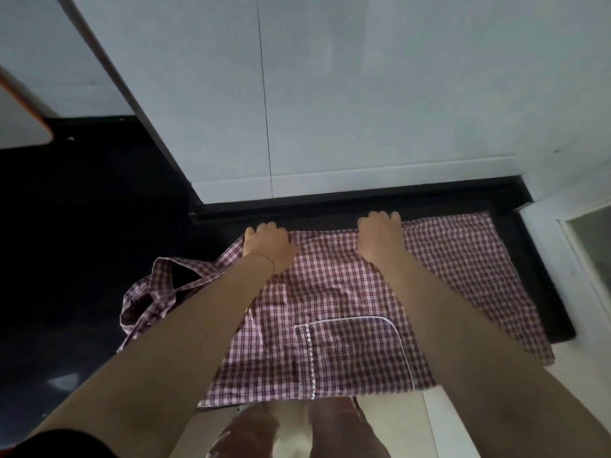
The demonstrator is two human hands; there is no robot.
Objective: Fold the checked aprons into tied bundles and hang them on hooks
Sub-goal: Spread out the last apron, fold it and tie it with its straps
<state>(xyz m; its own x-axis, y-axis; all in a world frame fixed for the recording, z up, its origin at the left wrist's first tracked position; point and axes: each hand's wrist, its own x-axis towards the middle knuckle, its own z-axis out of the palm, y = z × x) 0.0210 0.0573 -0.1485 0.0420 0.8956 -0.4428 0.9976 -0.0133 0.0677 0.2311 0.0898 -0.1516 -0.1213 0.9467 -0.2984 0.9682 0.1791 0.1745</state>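
Observation:
A red-and-white checked apron lies spread flat on a dark countertop, with a white-piped pocket facing up near the front edge. Its straps lie bunched in a loop at the left. My left hand rests at the apron's far edge on the left, fingers curled over the cloth. Further right along that same far edge is my right hand, its fingers also curled down onto the fabric. Whether the fingers pinch the cloth is hidden.
A white wall with a vertical seam rises just behind the counter. The dark counter stretches away to the left. A white cabinet side stands at the right, and a pale floor shows below the apron.

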